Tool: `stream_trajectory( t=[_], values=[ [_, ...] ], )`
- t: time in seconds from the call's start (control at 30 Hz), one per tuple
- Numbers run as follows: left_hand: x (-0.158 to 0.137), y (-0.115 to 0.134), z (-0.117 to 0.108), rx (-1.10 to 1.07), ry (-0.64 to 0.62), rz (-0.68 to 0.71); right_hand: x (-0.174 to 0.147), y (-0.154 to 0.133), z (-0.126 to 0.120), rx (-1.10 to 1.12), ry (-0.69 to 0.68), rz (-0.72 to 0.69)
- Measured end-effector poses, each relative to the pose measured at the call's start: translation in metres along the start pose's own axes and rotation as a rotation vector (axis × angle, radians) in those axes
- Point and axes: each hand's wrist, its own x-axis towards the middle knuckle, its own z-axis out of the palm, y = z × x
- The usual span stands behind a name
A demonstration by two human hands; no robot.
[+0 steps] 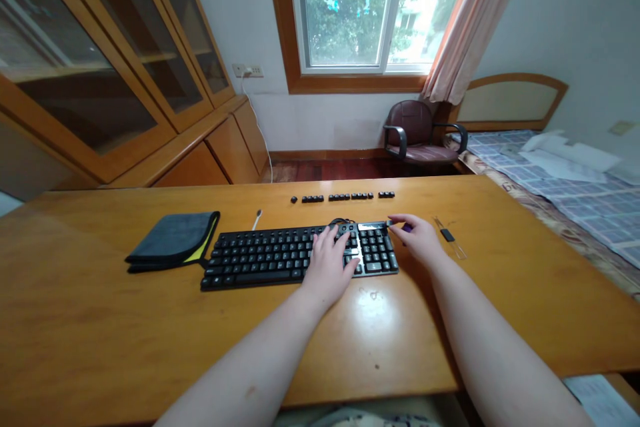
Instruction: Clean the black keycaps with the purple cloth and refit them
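Note:
A black keyboard [265,257] lies across the table in front of me. My left hand [330,260] rests on its right-hand part, fingers spread and stretched out, holding nothing. At the keyboard's back right corner is my right hand [413,233], its fingers pinched around a small tool with a purple part [407,228]. The tool's tip reaches the keyboard's back edge; the fingers hide most of it, so its exact kind does not show. Behind the keyboard, loose black keycaps [339,197] stand in a row of small groups.
A folded grey cloth [173,238] lies left of the keyboard, and a small white-handled brush [257,219] behind it. To the right is a wire keycap puller [447,235]. The wooden table [125,333] ends before a chair [413,130] and a bed [550,173].

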Motion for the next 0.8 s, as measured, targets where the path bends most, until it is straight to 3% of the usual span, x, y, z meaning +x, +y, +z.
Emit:
stream_trajectory(
  t=[0.2,0.37,0.53,0.8],
  values=[
    [-0.0024,0.0016,0.0089,0.191,-0.098,-0.039,0.0019,0.0049,0.0039,0.013,-0.126,0.058],
    [-0.0022,0.0013,0.0081,0.167,-0.11,-0.039,0.0052,0.0078,-0.0009,0.054,-0.145,-0.051],
    [-0.0019,0.0014,0.008,0.125,-0.117,-0.048,0.0049,0.0072,-0.0004,0.022,-0.174,-0.072],
    [-0.0018,0.003,0.0067,0.124,-0.122,-0.055,0.0031,0.005,-0.002,-0.19,-0.176,-0.177]
  ],
)
